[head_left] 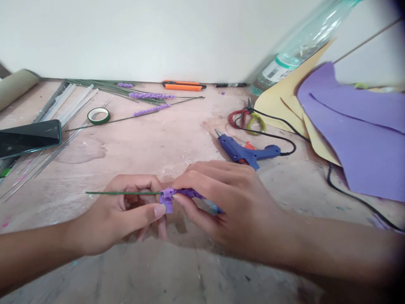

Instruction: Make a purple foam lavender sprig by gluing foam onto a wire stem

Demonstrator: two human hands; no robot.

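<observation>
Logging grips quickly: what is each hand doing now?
Left hand: closed on green wire stem.
Right hand: closed on purple foam strip.

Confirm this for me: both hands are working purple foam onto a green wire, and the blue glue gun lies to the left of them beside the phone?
Not quite. The head view shows the glue gun behind the right hand, not beside the phone. Both hands, left hand included, do hold the purple foam on the green wire.

Bottle label (278, 69) — print unreadable
</observation>
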